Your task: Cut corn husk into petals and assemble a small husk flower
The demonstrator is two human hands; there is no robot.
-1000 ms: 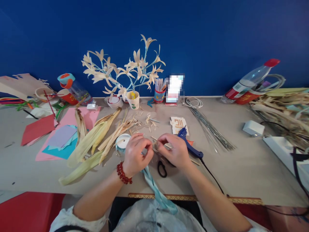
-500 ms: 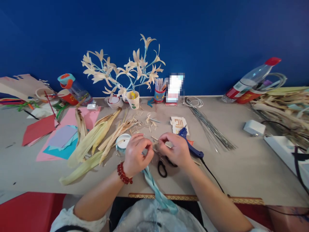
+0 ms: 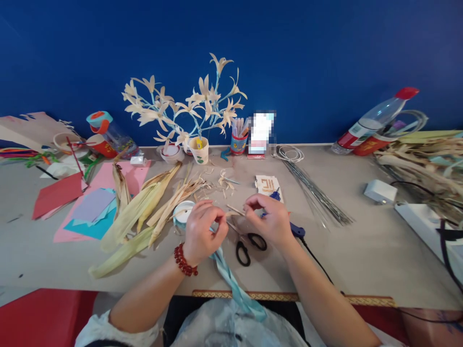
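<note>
Where the table's front edge meets the lap, a pale blue ribbon (image 3: 231, 282) slants across: its long axis runs from beneath the left hand (image 3: 207, 229) down and to the right, the lower end pointing toward the person's right side and lying over the clothing. The left hand is curled, thumb and forefinger drawn close together; whether it grips the ribbon I cannot tell. The right hand (image 3: 268, 219) hangs opposite, well apart from it, thumb and forefinger bent into a ring with their tips nearly meeting; what they pinch, if anything, is too small to make out. Between the hands shows a thin pale stick (image 3: 236, 209), its long axis tilted, the far end pointing up and left, the near end reaching the right fingertips, though whether it touches them is unclear. Just below, scissors (image 3: 249, 238) lie on the table (image 3: 361, 260), black handle loops toward the person, blades pointing away and leftward. A white roll (image 3: 184, 207) sits beside the left hand; a blue glue gun (image 3: 297, 230) lies partly hidden behind the right
</note>
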